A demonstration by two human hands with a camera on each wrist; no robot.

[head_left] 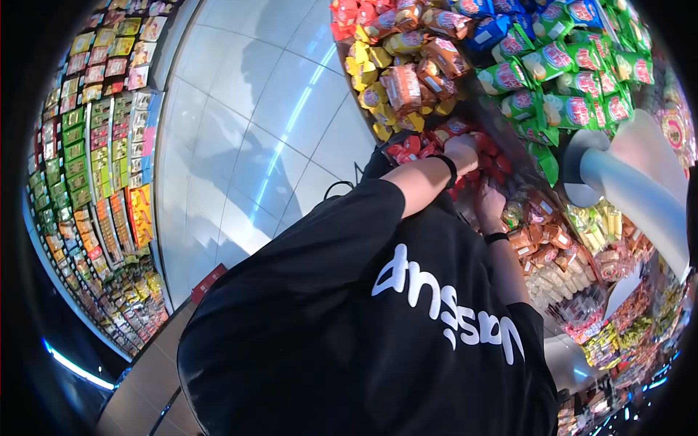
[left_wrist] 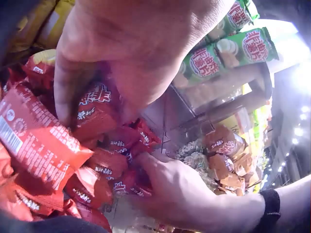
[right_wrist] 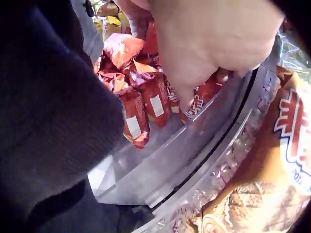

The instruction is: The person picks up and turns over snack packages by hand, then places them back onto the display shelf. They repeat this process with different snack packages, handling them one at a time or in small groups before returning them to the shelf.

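Observation:
Both hands reach into a bin of small red snack packets (left_wrist: 43,141). My left hand (head_left: 462,151), wearing a black wristband, reaches down from above. In the left wrist view its thumb and fingers straddle a red packet (left_wrist: 95,119) and grip it. Lower down, my right hand (head_left: 491,200) works at the near edge of the heap, beside the clear bin wall (right_wrist: 170,170). Its fingers curl over a red packet (right_wrist: 197,104) standing against that wall, partly hidden by the hand. More red packets (right_wrist: 155,99) stand in a row alongside.
Yellow and brown packets (head_left: 407,91) fill the bin beyond, with green chip packets (head_left: 552,58) to the right. Brown packets (head_left: 542,211) lie in the adjoining compartment. A curved white tube-like piece (head_left: 632,192) juts in at right. A stocked shelf (head_left: 102,145) stands left across the tiled floor (head_left: 225,109).

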